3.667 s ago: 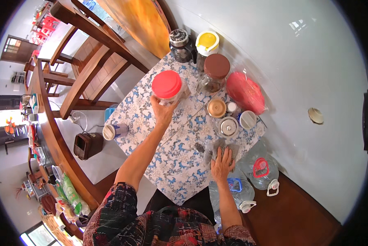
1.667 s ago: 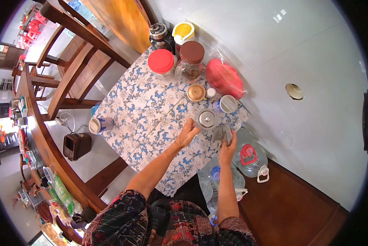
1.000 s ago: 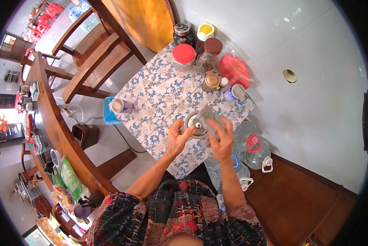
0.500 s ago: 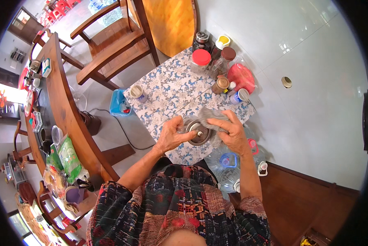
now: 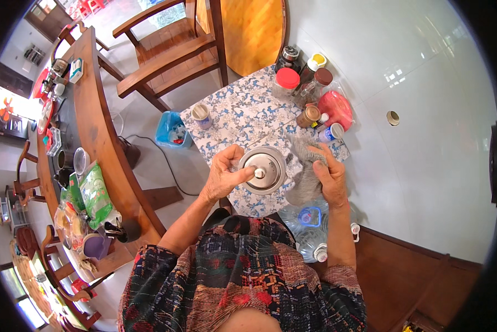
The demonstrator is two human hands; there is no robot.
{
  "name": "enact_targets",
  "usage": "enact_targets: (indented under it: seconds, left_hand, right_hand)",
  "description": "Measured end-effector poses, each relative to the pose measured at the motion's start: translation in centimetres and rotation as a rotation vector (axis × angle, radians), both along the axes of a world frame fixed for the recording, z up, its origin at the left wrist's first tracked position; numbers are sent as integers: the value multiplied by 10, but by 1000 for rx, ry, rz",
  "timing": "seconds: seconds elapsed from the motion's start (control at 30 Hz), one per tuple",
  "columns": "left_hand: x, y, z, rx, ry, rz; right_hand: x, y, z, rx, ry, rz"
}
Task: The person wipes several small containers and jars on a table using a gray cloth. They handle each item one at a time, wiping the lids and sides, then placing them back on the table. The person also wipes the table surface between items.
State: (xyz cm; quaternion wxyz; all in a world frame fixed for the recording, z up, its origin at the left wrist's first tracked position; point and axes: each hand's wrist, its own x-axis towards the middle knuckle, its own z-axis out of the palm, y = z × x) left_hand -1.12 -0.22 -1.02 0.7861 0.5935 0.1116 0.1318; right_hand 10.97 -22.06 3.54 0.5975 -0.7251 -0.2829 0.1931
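In front of me my left hand (image 5: 226, 172) grips a round lidded pot (image 5: 273, 178). Its silvery metal lid faces up, and the thumb presses beside the small white knob (image 5: 259, 173) at its centre. Something clear shows at the pot's side by my fingers; the pot's body is mostly hidden under the lid. A grey cloth (image 5: 306, 185) hangs bunched from my right hand (image 5: 331, 177), just right of the pot and apart from the lid. Both hands are over a small table with a blue-and-white floral cover (image 5: 237, 119).
Jars and bottles, one red-lidded (image 5: 287, 78), crowd the table's far right corner. A small canister (image 5: 202, 116) stands at the left. Large clear plastic bottles (image 5: 310, 239) are below right. A blue bin (image 5: 172, 130), wooden chair (image 5: 168, 52) and long wooden counter (image 5: 101, 124) lie leftward.
The cloth has come away from the pot to the right with my right hand. More of the lid shows now, turned up toward me. The whole view has shifted slightly.
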Motion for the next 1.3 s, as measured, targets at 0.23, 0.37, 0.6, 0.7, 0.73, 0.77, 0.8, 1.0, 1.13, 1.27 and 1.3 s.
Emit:
enact_targets:
  seconds: [0.23,0.37,0.6,0.7,0.73,0.77,0.8,1.0,1.13,1.27,1.3]
  left_hand:
    - [-17,-10,-5,-224,-55,-41]
    - [-27,-14,-9,-107,-82,-110]
    - [-18,-9,-21,-365,-134,109]
    - [-11,5,-21,-294,-97,166]
    - [-11,13,-25,-236,-114,133]
    - [-11,15,-26,-294,-104,189]
    - [-5,11,-22,-362,-96,236]
    - [12,-3,7,-548,-5,297]
    - [10,-10,21,-586,-10,341]
    - [10,-12,24,-522,-101,310]
    - [10,-11,22,-479,-121,318]
  right_hand:
    - [-32,57,16,112,-444,100]
    - [7,74,5,14,-81,523]
    - [14,99,2,-32,-63,483]
    - [-4,86,-2,50,-388,285]
    - [-17,85,-2,60,-515,158]
    - [-30,84,-1,70,-638,26]
    - [-43,80,5,7,-641,24]
    - [-65,93,-45,-28,-1013,-317]
    - [-43,85,-35,216,-543,-311]
    - [-26,94,-41,769,728,-117]
    - [-29,99,-43,821,833,-115]
